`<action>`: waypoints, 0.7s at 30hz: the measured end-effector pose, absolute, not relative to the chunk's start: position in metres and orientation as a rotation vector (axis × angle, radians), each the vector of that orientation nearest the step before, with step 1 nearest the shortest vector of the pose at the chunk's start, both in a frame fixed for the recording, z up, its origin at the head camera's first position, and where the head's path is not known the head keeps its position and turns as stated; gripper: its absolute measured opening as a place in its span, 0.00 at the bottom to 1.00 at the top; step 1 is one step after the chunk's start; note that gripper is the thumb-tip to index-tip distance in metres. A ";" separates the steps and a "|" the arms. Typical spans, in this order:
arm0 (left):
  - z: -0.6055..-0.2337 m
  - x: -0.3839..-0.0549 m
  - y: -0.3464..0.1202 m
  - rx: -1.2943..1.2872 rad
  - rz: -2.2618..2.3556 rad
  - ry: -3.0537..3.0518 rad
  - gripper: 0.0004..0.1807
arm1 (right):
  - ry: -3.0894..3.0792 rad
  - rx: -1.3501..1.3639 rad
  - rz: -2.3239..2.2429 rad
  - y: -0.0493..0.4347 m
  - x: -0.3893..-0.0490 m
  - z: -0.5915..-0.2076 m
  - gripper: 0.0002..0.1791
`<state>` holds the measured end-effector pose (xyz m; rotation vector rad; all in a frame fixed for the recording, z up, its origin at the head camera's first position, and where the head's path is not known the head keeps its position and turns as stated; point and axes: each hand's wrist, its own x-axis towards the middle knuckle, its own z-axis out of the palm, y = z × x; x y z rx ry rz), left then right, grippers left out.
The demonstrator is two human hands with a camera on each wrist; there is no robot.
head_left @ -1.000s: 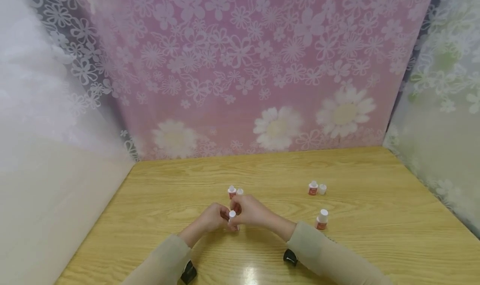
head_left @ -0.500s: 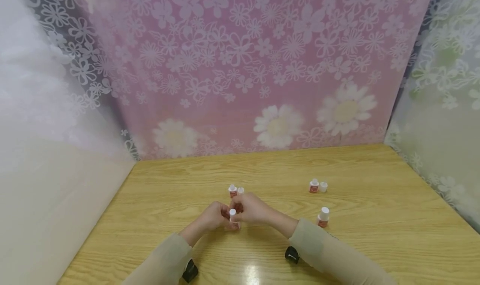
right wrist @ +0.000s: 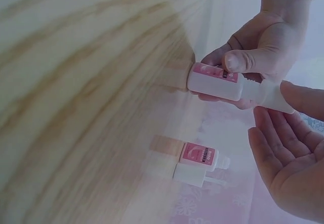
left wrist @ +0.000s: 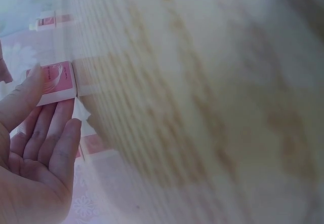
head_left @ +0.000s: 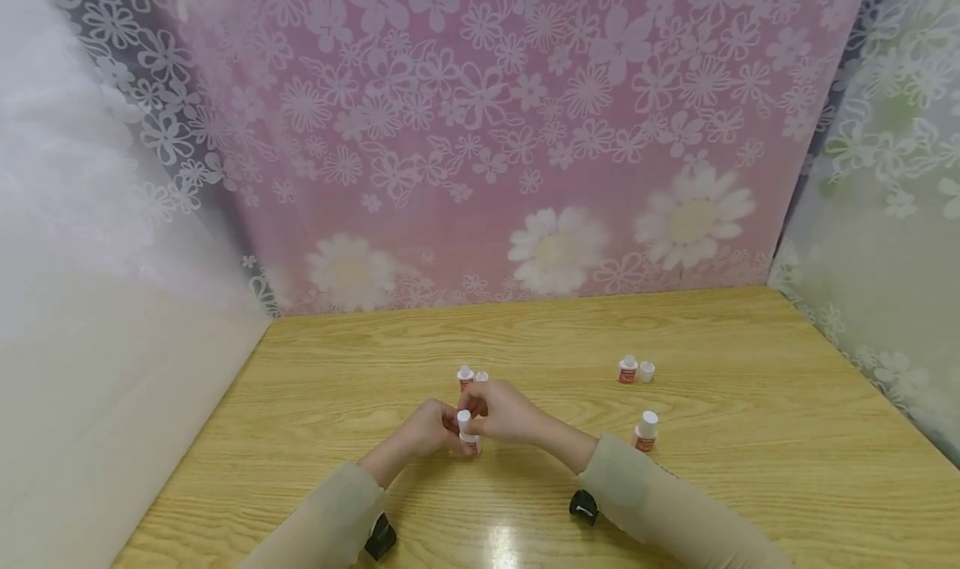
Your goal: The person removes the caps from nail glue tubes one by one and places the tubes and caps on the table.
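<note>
A small white bottle with a pink label point(right wrist: 215, 82) stands upright on the table in front of me. My left hand point(head_left: 429, 429) holds its body between thumb and fingers. Its white cap point(right wrist: 273, 96) is pinched by the thumb and fingertips of my right hand point(head_left: 510, 415). In the right wrist view the bottle's narrow neck shows below the cap, so the cap sits raised from the shoulder. The left wrist view shows the left thumb pressed on the label point(left wrist: 58, 79).
Just behind my hands stand an uncapped bottle point(head_left: 465, 377) and its cap point(right wrist: 190, 175), which has a thin stem. Farther right are another uncapped bottle point(head_left: 627, 371) with a loose cap point(head_left: 647, 371) beside it, and a capped bottle point(head_left: 646, 431) nearer me. Flowered curtains point(head_left: 480, 136) surround the table.
The right hand has lifted the cap slightly, and more of the held bottle's label now shows. The left hand has stayed in place; the other bottles have not moved.
</note>
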<state>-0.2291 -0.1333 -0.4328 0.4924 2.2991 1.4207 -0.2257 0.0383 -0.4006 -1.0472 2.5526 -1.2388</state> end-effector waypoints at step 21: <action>-0.431 -0.228 -0.131 0.473 1.435 2.275 0.07 | 2.544 -1.045 -1.366 0.041 -0.221 -0.381 0.06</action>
